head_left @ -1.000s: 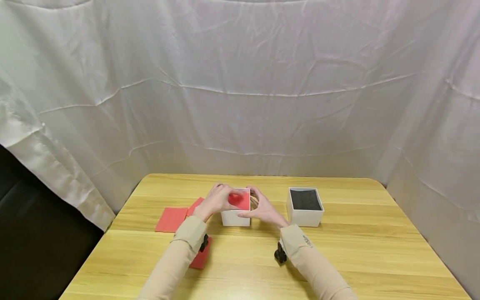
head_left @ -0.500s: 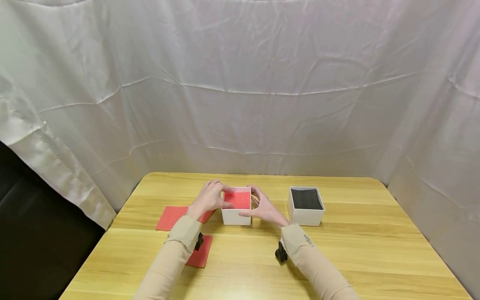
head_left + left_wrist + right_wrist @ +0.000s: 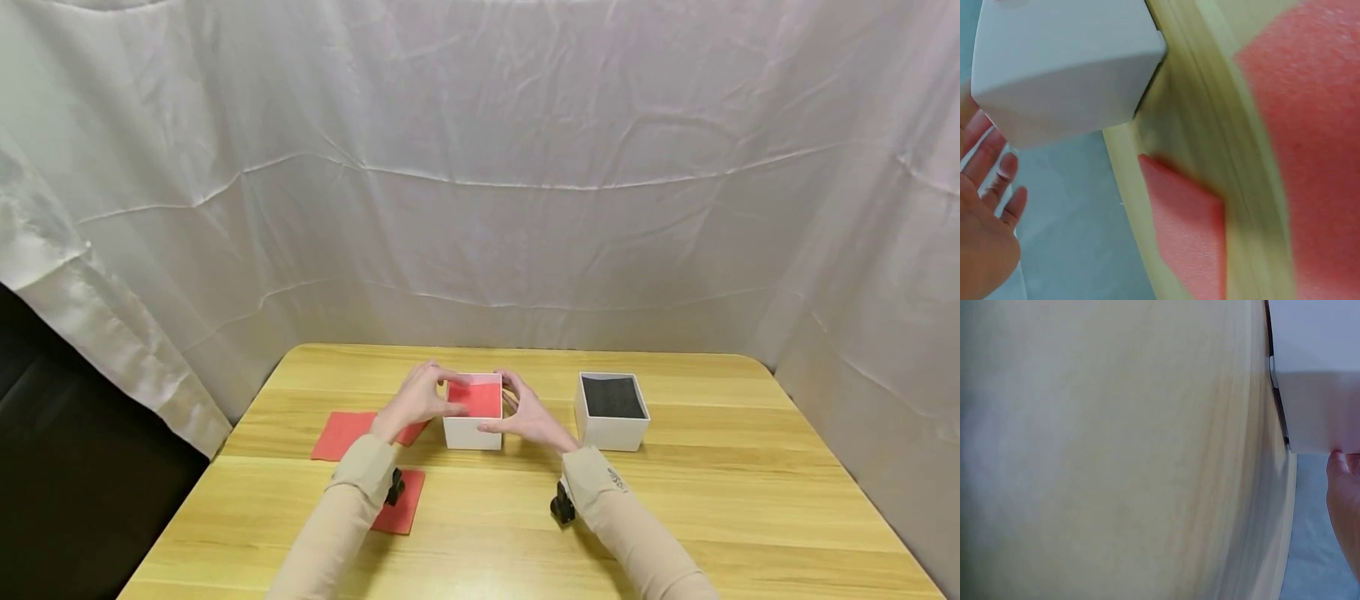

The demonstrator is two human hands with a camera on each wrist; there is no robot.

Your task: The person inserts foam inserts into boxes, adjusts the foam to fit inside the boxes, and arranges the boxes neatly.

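My left hand reaches over the left rim of a white box, fingertips and thumb above a red foam sheet inside it. The left wrist view has the lower fingers loosely extended beside the box. My right hand holds the box's right side, thumb at the front corner and fingers round the back corner. In the right wrist view, the thumb touches the box's edge. Below the left hand lies another red foam sheet, partly covered by it.
A second white box with a dark grey foam sheet stands at the right. Red sheets lie on the wooden table: one farther left, another near the left wrist. A pale curtain hangs behind.
My left hand has shifted left from over the box's middle to its left rim, showing more of the red sheet inside. My right hand has stayed on the box's right side.
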